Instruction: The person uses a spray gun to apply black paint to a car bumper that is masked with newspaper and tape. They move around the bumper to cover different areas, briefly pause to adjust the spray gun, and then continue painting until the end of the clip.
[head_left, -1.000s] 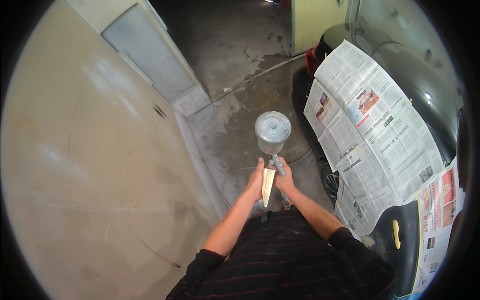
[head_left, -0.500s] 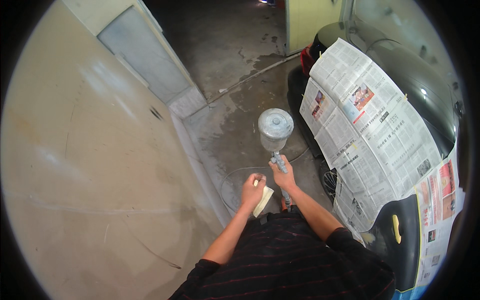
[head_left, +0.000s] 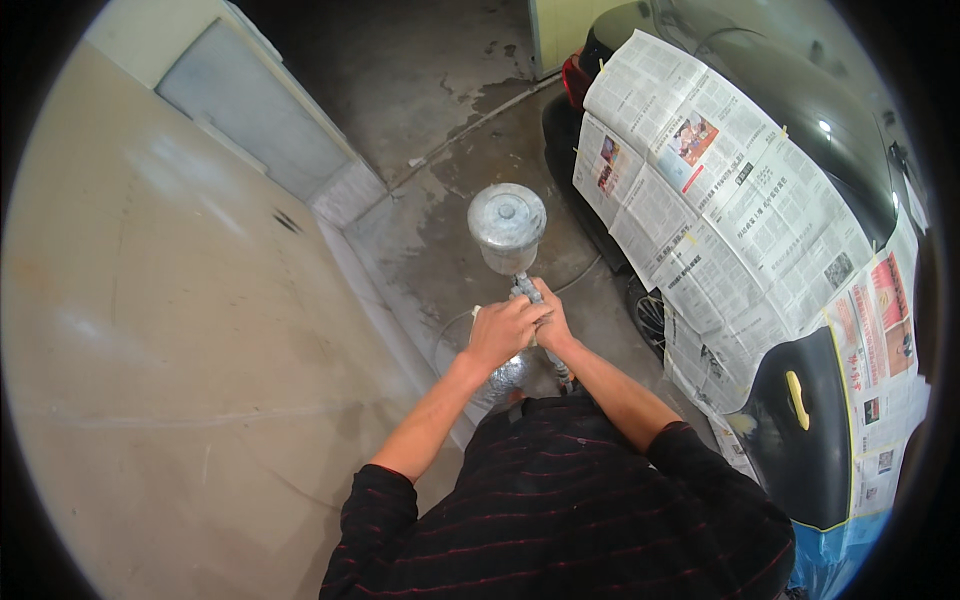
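Note:
My right hand [head_left: 553,318] is wrapped round the handle of a spray gun [head_left: 527,287], held upright in front of my body. On top of the gun sits a paint-spotted translucent cup with a round grey lid [head_left: 507,218]. My left hand [head_left: 503,330] has closed in against the gun and the right hand's fingers. A folded cream cloth [head_left: 531,342] is mostly hidden beneath that left hand; only small bits of it show. Below the left hand appears a shiny silver, crinkled surface [head_left: 507,376], which I cannot make out fully.
To the right stands a dark car [head_left: 800,100], partly covered with taped newspaper sheets [head_left: 720,210]. Its bare dark door panel [head_left: 795,425] has a yellow-taped handle [head_left: 797,400]. A beige wall [head_left: 180,330] runs along the left. A thin hose [head_left: 580,275] lies on the damp concrete floor [head_left: 440,235].
My left hand has moved up and right from beside my waist to the spray gun, carrying the cloth. The silver surface below has come into sight. The view has shifted slightly.

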